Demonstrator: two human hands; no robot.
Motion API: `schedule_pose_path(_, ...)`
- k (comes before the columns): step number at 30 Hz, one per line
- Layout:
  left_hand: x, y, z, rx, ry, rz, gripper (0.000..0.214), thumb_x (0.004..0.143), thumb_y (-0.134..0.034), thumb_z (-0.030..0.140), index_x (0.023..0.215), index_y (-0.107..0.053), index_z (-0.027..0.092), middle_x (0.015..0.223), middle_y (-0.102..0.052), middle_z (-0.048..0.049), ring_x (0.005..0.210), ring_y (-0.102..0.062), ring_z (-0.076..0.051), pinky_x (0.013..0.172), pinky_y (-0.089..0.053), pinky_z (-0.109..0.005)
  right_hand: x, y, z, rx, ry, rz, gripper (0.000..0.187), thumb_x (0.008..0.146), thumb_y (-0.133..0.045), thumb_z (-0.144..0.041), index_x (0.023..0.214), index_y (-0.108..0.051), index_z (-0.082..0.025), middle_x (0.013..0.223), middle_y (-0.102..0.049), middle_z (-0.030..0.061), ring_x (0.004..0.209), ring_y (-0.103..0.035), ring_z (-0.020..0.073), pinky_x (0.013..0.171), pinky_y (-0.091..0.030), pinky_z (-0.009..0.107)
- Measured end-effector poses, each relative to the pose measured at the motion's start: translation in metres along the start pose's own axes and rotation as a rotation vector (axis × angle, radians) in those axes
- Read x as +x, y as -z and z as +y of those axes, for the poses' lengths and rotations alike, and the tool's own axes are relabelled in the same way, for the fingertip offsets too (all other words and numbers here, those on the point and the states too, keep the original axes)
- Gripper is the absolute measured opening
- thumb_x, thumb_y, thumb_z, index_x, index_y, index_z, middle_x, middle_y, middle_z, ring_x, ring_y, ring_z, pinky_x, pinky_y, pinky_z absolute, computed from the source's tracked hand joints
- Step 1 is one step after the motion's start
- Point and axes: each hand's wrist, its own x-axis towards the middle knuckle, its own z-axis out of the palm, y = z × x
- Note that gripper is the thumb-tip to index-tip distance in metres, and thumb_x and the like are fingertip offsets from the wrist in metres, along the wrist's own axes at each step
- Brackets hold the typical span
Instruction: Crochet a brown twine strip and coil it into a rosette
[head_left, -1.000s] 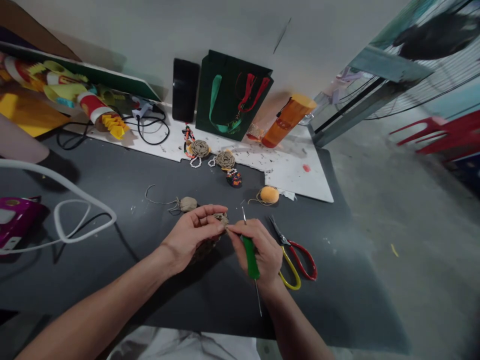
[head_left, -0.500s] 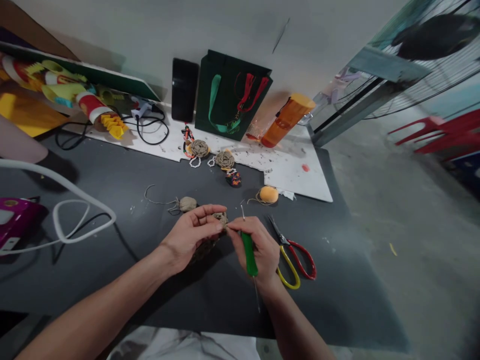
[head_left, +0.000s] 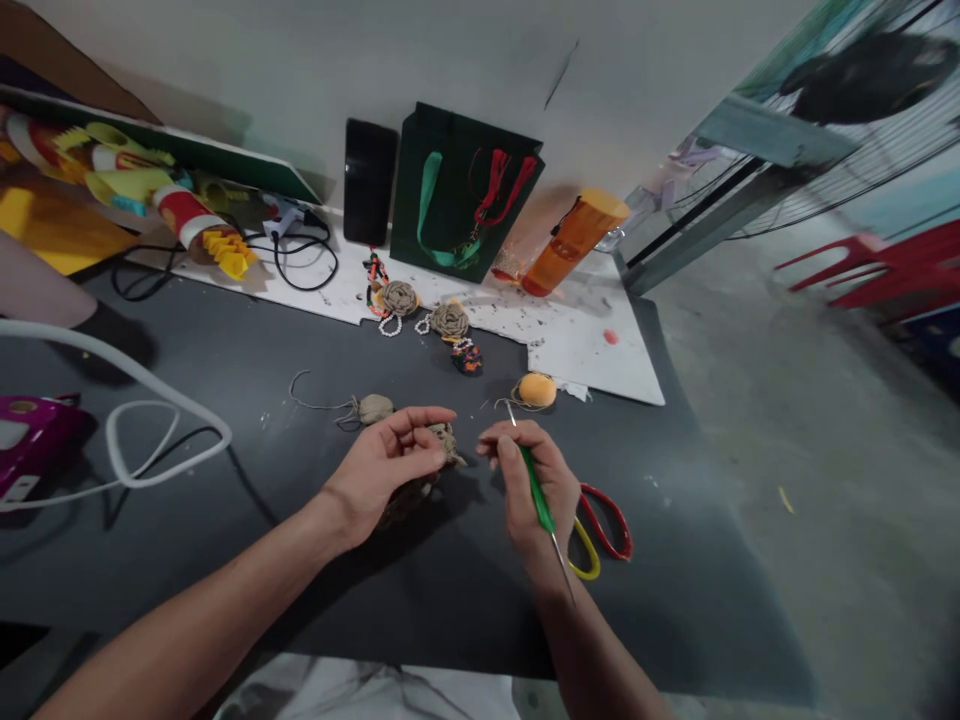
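Note:
My left hand (head_left: 382, 465) pinches a small rolled jute piece (head_left: 442, 442) just above the dark mat. My right hand (head_left: 529, 480) is closed round a green-handled crochet hook (head_left: 536, 490), whose metal tip points up and away from the jute piece. A short gap separates the two hands. Under my right hand lie scissors with red and yellow handles (head_left: 600, 525), partly hidden by it. A loose jute ball with a trailing string (head_left: 373, 407) lies just beyond my left hand.
A small orange ball (head_left: 538, 389) sits by a white board (head_left: 585, 345). Two finished jute rosettes with beads (head_left: 424, 308), a green gift bag (head_left: 461, 195), a black phone (head_left: 370, 180) and an orange bottle (head_left: 574, 240) stand at the back. A white cable (head_left: 150, 400) loops at the left.
My right hand has pulled away from the jute piece to the right and tilted the hook. It now covers more of the scissors. My left hand has stayed in place.

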Motion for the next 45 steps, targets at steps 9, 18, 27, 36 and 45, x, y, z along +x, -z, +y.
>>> schedule_pose_path(9,-0.003,-0.005,0.001,0.145,-0.124,-0.045,0.031,0.067,-0.076,0.015,0.097,-0.069,0.017,0.073,-0.059,0.0013,0.07,-0.054,-0.01,0.072,-0.044,-0.025,0.006,-0.001,0.001,0.149,-0.159,-0.239,0.015,0.082,-0.064,-0.033,0.075,-0.061,-0.02,0.071,-0.063,-0.0002,0.063,-0.056,0.0122,0.059,-0.046,0.022)
schedule_pose_path(18,0.001,-0.001,0.0,0.124,-0.1,-0.049,0.032,0.069,-0.078,0.019,0.1,-0.07,0.019,0.075,-0.061,0.002,0.072,-0.055,-0.009,0.073,-0.044,-0.022,0.008,-0.002,0.005,0.039,-0.082,-0.251,0.014,0.085,-0.06,-0.031,0.077,-0.057,-0.02,0.068,-0.058,-0.0012,0.061,-0.052,0.0125,0.057,-0.042,0.023)
schedule_pose_path(27,0.014,0.009,-0.002,0.069,-0.167,0.038,0.035,0.063,-0.079,0.018,0.097,-0.072,0.017,0.079,-0.068,-0.0003,0.065,-0.057,-0.008,0.066,-0.045,-0.02,0.027,0.018,0.031,-0.689,0.258,-0.473,0.022,0.088,-0.042,-0.006,0.086,-0.06,-0.019,0.087,-0.061,0.0076,0.084,-0.054,0.0213,0.077,-0.043,0.032)
schedule_pose_path(36,0.02,0.011,0.004,0.019,-0.176,0.034,0.04,0.055,-0.081,0.014,0.094,-0.071,0.015,0.067,-0.068,0.0016,0.056,-0.059,-0.007,0.058,-0.047,-0.018,0.015,0.038,0.003,-0.883,0.107,-0.59,0.029,0.09,-0.046,-0.008,0.114,-0.058,-0.018,0.104,-0.063,0.0079,0.1,-0.057,0.0199,0.087,-0.042,0.029)
schedule_pose_path(45,-0.005,-0.011,0.026,-0.009,-0.196,-0.015,0.03,0.064,-0.069,0.007,0.093,-0.067,0.014,0.076,-0.072,-0.0047,0.074,-0.069,-0.014,0.065,-0.05,-0.02,-0.034,0.112,0.032,-1.08,-0.127,-0.401,0.04,0.087,-0.055,-0.021,0.127,-0.053,-0.014,0.109,-0.058,0.0141,0.102,-0.055,0.0271,0.086,-0.044,0.035)
